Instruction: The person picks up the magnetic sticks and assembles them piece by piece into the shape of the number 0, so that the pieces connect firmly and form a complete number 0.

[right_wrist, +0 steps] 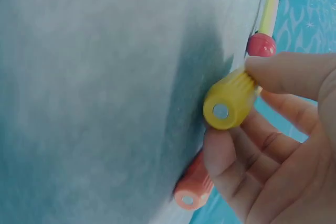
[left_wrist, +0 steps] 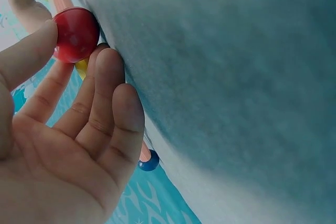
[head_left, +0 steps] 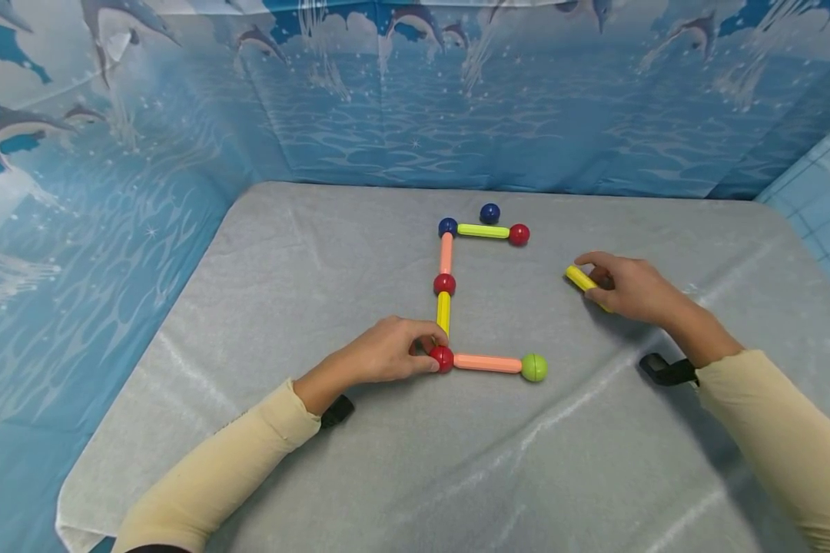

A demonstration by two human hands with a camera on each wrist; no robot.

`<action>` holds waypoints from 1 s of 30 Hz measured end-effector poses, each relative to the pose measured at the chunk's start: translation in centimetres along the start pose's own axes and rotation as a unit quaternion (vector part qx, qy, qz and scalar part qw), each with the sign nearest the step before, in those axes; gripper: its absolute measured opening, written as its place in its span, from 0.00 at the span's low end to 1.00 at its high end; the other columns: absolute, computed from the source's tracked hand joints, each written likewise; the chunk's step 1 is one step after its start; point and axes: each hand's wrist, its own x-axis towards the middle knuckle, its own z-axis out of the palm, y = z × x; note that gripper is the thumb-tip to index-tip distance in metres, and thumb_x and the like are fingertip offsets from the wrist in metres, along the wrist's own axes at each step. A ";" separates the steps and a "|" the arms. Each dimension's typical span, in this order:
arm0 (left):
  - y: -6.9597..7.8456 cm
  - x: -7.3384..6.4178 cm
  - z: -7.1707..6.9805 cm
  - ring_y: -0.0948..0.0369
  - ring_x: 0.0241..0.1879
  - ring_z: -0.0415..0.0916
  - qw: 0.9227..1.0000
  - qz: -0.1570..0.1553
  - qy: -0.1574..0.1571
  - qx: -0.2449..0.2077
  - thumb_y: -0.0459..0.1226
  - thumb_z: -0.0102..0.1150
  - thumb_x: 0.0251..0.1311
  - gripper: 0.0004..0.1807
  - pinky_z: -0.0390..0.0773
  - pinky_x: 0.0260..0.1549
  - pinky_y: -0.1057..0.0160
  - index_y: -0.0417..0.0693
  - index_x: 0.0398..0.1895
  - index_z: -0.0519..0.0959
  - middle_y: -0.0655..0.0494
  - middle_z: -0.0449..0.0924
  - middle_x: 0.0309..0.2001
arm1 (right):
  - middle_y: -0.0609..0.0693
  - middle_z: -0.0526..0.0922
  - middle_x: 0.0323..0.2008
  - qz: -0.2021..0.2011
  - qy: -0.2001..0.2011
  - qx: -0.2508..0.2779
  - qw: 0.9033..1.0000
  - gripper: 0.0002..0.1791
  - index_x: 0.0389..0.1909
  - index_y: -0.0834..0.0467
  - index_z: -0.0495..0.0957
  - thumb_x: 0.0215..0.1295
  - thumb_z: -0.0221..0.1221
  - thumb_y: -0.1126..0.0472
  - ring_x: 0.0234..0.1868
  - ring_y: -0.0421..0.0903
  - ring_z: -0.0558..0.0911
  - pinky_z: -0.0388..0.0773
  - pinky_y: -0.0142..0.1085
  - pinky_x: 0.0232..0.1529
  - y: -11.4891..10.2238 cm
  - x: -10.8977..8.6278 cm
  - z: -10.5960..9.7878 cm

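My left hand [head_left: 394, 349] pinches a red ball [head_left: 443, 359] at the near corner of a joined figure of magnetic rods and balls. From that ball a salmon rod [head_left: 487, 363] runs right to a green ball [head_left: 534, 367]. A yellow rod [head_left: 443, 313] leads away to another red ball [head_left: 445, 284]. Farther on come a second salmon rod [head_left: 446, 253], a blue ball [head_left: 447, 226], a lime rod [head_left: 483, 230] and a red end ball [head_left: 519, 234]. My right hand [head_left: 632, 288] holds a loose yellow rod [right_wrist: 231, 100] between thumb and fingers, its silvery end showing.
A loose blue ball [head_left: 489, 213] lies behind the lime rod. In the right wrist view a salmon rod [right_wrist: 194, 187] lies beyond the fingers. Grey cloth [head_left: 304, 253] covers the table, with a blue dolphin-print curtain [head_left: 415, 130] along its back and left.
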 end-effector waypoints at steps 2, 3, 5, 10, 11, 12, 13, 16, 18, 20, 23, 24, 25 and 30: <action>0.0 0.0 0.0 0.64 0.37 0.77 1.000 0.001 0.000 0.000 0.39 0.67 0.61 0.13 0.77 0.38 0.66 0.57 0.49 0.82 0.59 0.86 0.42 | 0.69 0.79 0.53 -0.005 -0.002 0.028 1.000 0.33 0.71 0.59 0.62 0.67 0.60 0.62 0.51 0.63 0.80 0.79 0.55 0.46 0.0 -0.1 0.0; 0.0 0.0 0.0 0.64 0.37 0.77 1.000 0.002 0.001 0.000 0.39 0.67 0.61 0.13 0.77 0.38 0.66 0.57 0.49 0.82 0.59 0.86 0.42 | 0.69 0.78 0.54 -0.008 -0.004 0.045 0.999 0.34 0.72 0.58 0.61 0.67 0.60 0.62 0.51 0.63 0.80 0.80 0.53 0.45 0.0 -0.1 0.0; 0.0 0.0 0.0 0.64 0.37 0.77 1.000 0.004 0.002 0.002 0.39 0.67 0.61 0.13 0.77 0.38 0.67 0.57 0.49 0.82 0.59 0.87 0.41 | 0.69 0.76 0.56 -0.009 -0.013 0.087 0.996 0.35 0.74 0.57 0.59 0.68 0.59 0.61 0.52 0.63 0.79 0.82 0.48 0.41 -0.1 -0.2 0.0; 0.1 0.0 0.0 0.64 0.36 0.77 1.000 0.003 0.003 0.002 0.39 0.67 0.60 0.13 0.77 0.37 0.67 0.57 0.49 0.82 0.59 0.86 0.41 | 0.66 0.72 0.60 0.014 -0.029 0.178 0.984 0.33 0.74 0.53 0.59 0.71 0.57 0.60 0.53 0.58 0.77 0.82 0.38 0.37 -0.6 -0.5 0.0; 0.1 0.0 0.0 0.64 0.36 0.77 1.000 0.002 0.002 0.002 0.39 0.67 0.60 0.13 0.77 0.37 0.67 0.56 0.49 0.82 0.59 0.86 0.41 | 0.65 0.72 0.60 0.017 -0.030 0.190 0.981 0.33 0.75 0.53 0.58 0.72 0.56 0.60 0.53 0.57 0.77 0.82 0.37 0.37 -0.8 -0.5 0.0; 0.1 0.0 0.0 0.64 0.36 0.77 1.000 0.001 0.002 0.001 0.39 0.67 0.60 0.14 0.77 0.37 0.67 0.56 0.49 0.82 0.59 0.86 0.41 | 0.65 0.72 0.60 0.018 -0.030 0.199 0.979 0.32 0.75 0.53 0.58 0.72 0.56 0.60 0.53 0.56 0.77 0.82 0.37 0.37 -0.9 -0.6 0.0; 0.2 -0.1 0.0 0.64 0.37 0.77 1.000 0.001 0.001 0.001 0.39 0.67 0.60 0.13 0.77 0.37 0.67 0.56 0.49 0.82 0.59 0.86 0.42 | 0.64 0.72 0.60 0.019 -0.030 0.208 0.977 0.32 0.75 0.53 0.58 0.72 0.55 0.59 0.52 0.54 0.77 0.82 0.37 0.37 -1.1 -0.6 0.1; 0.3 -0.1 -0.1 0.64 0.37 0.78 1.000 -0.001 0.000 0.002 0.39 0.68 0.60 0.14 0.77 0.38 0.67 0.56 0.49 0.82 0.58 0.86 0.42 | 0.63 0.72 0.60 0.014 -0.030 0.224 0.974 0.33 0.75 0.55 0.58 0.72 0.56 0.60 0.48 0.48 0.78 0.83 0.36 0.37 -1.7 -0.7 0.2; 0.2 -0.1 -0.1 0.64 0.38 0.78 1.000 -0.001 0.000 0.002 0.39 0.68 0.60 0.14 0.78 0.39 0.66 0.56 0.49 0.82 0.58 0.87 0.42 | 0.62 0.71 0.59 0.013 -0.031 0.232 0.972 0.33 0.74 0.55 0.58 0.71 0.57 0.60 0.45 0.44 0.78 0.83 0.35 0.38 -2.1 -0.7 0.3; 0.2 0.0 -0.1 0.64 0.38 0.78 1.000 0.000 0.001 0.003 0.39 0.68 0.60 0.14 0.78 0.40 0.66 0.56 0.49 0.82 0.58 0.87 0.42 | 0.61 0.71 0.59 0.010 -0.036 0.247 0.968 0.33 0.74 0.55 0.58 0.71 0.57 0.60 0.43 0.41 0.79 0.84 0.35 0.38 -2.7 -0.8 0.5; 0.1 0.0 0.0 0.64 0.38 0.78 1.000 0.000 0.000 0.001 0.39 0.67 0.60 0.14 0.78 0.40 0.66 0.56 0.49 0.82 0.58 0.87 0.42 | 0.61 0.71 0.57 0.001 -0.042 0.281 0.959 0.32 0.73 0.55 0.59 0.71 0.57 0.61 0.42 0.39 0.80 0.84 0.36 0.40 -3.7 -1.2 0.8; 0.1 0.0 0.0 0.64 0.38 0.78 1.000 0.001 0.000 0.000 0.39 0.67 0.60 0.14 0.78 0.40 0.66 0.56 0.50 0.82 0.58 0.87 0.42 | 0.61 0.72 0.57 -0.003 -0.043 0.294 0.955 0.31 0.73 0.56 0.59 0.71 0.56 0.62 0.41 0.40 0.80 0.85 0.37 0.40 -4.1 -1.4 0.9; 0.1 0.0 0.0 0.64 0.38 0.78 1.000 0.001 0.000 -0.001 0.39 0.67 0.60 0.14 0.78 0.40 0.66 0.56 0.50 0.82 0.58 0.87 0.42 | 0.62 0.72 0.57 -0.007 -0.045 0.306 0.951 0.31 0.72 0.56 0.58 0.71 0.56 0.63 0.41 0.40 0.81 0.85 0.38 0.40 -4.4 -1.5 1.0; 0.1 0.0 0.0 0.64 0.38 0.77 1.000 -0.002 -0.001 -0.004 0.39 0.67 0.60 0.14 0.77 0.39 0.67 0.56 0.50 0.82 0.58 0.86 0.42 | 0.64 0.74 0.55 -0.022 -0.048 0.348 0.936 0.31 0.70 0.58 0.57 0.70 0.56 0.65 0.40 0.42 0.83 0.86 0.41 0.42 -5.7 -2.2 1.6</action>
